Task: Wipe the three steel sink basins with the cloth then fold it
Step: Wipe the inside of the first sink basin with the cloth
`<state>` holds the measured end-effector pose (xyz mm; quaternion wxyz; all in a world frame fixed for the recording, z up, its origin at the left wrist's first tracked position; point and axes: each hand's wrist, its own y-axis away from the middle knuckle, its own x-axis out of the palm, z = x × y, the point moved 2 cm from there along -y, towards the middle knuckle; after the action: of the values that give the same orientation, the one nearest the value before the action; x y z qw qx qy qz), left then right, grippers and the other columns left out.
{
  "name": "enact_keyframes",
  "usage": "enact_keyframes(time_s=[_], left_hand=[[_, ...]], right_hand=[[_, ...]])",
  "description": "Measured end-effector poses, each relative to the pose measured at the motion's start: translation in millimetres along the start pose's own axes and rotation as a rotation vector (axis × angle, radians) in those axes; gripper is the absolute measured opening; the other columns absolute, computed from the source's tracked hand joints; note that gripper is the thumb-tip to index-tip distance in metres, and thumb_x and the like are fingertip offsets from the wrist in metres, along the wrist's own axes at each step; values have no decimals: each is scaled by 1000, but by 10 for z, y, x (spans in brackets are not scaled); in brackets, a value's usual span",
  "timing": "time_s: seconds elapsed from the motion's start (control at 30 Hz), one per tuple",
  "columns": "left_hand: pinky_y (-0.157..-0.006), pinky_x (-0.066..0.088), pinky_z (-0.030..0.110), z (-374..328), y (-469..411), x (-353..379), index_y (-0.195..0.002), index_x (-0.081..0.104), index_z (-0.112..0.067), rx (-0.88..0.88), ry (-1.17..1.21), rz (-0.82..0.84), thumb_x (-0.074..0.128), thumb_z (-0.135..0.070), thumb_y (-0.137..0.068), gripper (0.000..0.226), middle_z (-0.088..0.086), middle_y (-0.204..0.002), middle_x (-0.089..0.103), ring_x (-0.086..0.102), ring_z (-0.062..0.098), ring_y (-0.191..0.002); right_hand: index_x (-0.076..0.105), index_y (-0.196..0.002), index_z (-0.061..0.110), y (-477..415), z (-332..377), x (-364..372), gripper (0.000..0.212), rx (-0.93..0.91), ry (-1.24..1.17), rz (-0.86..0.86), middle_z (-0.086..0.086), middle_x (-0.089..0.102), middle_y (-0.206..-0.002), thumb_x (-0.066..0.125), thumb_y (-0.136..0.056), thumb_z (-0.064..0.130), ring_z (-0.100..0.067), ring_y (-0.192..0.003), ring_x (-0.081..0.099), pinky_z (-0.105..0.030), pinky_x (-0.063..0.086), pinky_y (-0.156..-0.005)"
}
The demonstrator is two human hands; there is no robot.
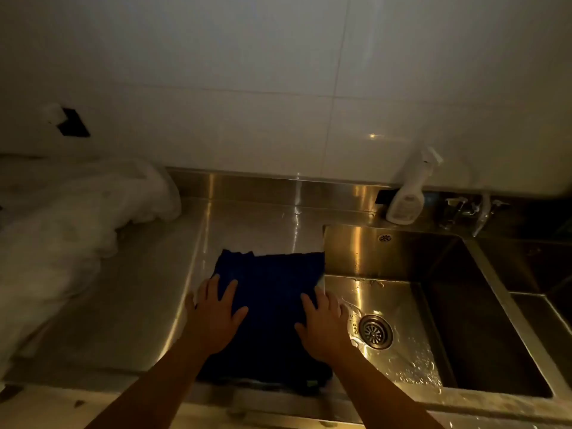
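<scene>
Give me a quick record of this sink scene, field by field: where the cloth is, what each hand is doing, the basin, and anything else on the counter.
cloth: dark blue cloth, spread flat on the steel counter left of the basin
left hand: left hand palm down on the cloth's left part, fingers spread
right hand: right hand palm down on the cloth's right edge
basin: steel basin, wet, round drain visible
spray bottle: white spray bottle behind the basin, against the wall
faucet: faucet right of the bottle
other: white crumpled material at left

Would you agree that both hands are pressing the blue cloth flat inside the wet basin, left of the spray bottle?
Not quite. The head view shows the left hand and right hand flattening the blue cloth on the steel counter beside the basin, left of the spray bottle.
</scene>
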<state>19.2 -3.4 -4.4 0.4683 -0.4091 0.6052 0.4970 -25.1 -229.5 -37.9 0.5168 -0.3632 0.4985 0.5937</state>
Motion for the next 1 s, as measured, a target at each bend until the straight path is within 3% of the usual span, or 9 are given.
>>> enact_keyframes(time_s=[0.07, 0.17, 0.27, 0.33, 0.43, 0.63, 0.73, 0.83, 1.0], left_hand=[[-115, 8, 54, 88, -33, 41, -151, 4, -30, 20, 30, 36, -40, -81, -41, 129, 10, -159, -4, 0, 28, -146], [-116, 7, 56, 217, -156, 236, -151, 3, -31, 32, 39, 78, 4, -75, -83, 81, 9, -159, -9, -3, 27, -146], [-116, 7, 55, 301, -247, 383, -150, 3, -32, 38, 11, 120, 24, -61, -94, 67, 8, -159, -8, -2, 27, -146], [-116, 8, 55, 319, -286, 433, -150, 3, -32, 47, 0, 124, 13, -68, -89, 72, 8, -159, -7, -2, 26, -146], [-115, 7, 54, 313, -315, 458, -150, 3, -31, 66, 16, 150, -33, -80, -50, 117, 9, -159, -7, -1, 26, -147], [-115, 6, 54, 353, -413, 570, -150, 6, -31, 83, 70, 149, 22, -60, -94, 65, 8, -159, -6, -1, 25, -146], [-116, 8, 54, 330, -445, 533, -150, 5, -32, 85, 51, 148, -1, -73, -82, 80, 7, -160, -5, 1, 24, -146], [-115, 8, 53, 272, -468, 497, -150, 4, -33, 86, 85, 146, -42, -78, -40, 128, 6, -160, -4, 2, 24, -146], [-116, 8, 52, 175, -456, 458, -150, 7, -32, 76, 117, 146, -45, -77, -33, 135, 6, -159, -2, 2, 24, -146]], right_hand=[[10, -151, 27, -59, 127, 77, 71, 17, 16, 33, -8, -4, -161, 46, -94, 48, -34, -147, -4, -56, 5, -115], [4, -152, 28, -152, 311, 192, 77, 38, 18, 70, -8, -11, -161, 49, -92, 47, -34, -146, -11, -57, 1, -115], [1, -152, 29, -264, 478, 253, 84, 36, 25, 94, -9, -17, -160, 53, -90, 50, -34, -146, -15, -59, -1, -115], [0, -152, 29, -343, 589, 299, 88, 35, 21, 108, -8, -19, -159, 56, -88, 52, -35, -145, -17, -61, -1, -114], [-3, -152, 32, -430, 717, 382, 94, 42, 39, 179, -6, -22, -159, 61, -85, 51, -36, -144, -18, -64, -1, -112], [-5, -149, 41, -466, 817, 503, 94, 52, 46, 274, -4, -9, -160, 62, -84, 46, -38, -144, -4, -66, 7, -110], [-2, -149, 40, -463, 818, 494, 92, 39, 67, 266, -6, 0, -159, 62, -83, 44, -39, -142, 3, -62, 17, -110], [2, -150, 37, -431, 842, 512, 89, 48, 71, 250, -8, 9, -156, 61, -84, 42, -38, -139, 12, -58, 22, -109], [12, -150, 31, -337, 845, 586, 73, 52, 61, 239, -13, 28, -149, 55, -90, 33, -34, -132, 30, -53, 25, -107]])
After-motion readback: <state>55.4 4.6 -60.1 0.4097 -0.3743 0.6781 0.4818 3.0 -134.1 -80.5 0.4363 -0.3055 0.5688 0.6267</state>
